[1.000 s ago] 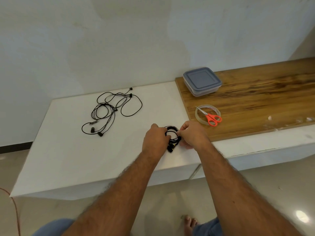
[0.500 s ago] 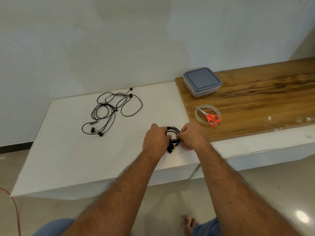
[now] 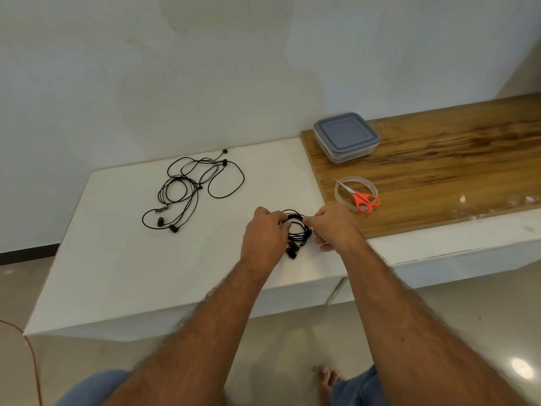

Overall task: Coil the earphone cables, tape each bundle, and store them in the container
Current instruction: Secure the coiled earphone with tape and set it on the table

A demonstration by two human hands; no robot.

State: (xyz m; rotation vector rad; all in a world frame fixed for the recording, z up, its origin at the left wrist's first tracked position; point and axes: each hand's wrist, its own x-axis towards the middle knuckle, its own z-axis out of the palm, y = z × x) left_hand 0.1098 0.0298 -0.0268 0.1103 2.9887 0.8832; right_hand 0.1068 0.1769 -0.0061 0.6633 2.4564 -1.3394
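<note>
Just left of the clear tape roll (image 3: 356, 192), both the left hand (image 3: 263, 235) and the right hand (image 3: 333, 227) are pinching the thin black coiled earphone cable (image 3: 296, 234); light and springy, it probably needs gripping across all loops.

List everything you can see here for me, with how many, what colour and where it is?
coiled earphone bundle: one, black, on the white counter between the two hands
loose earphone cables: one tangled heap, black, back left of the white counter; how many sets I cannot tell
container: one, clear with a grey-blue lid on, at the near left corner of the wooden top
tape roll: one, clear, lying flat on the wooden top in front of the container
scissors: one pair, orange handles, lying across the tape roll
cord: one, reddish, on the floor at far left
left hand: holds the left side of the bundle
right hand: pinches the right side of the bundle
</note>
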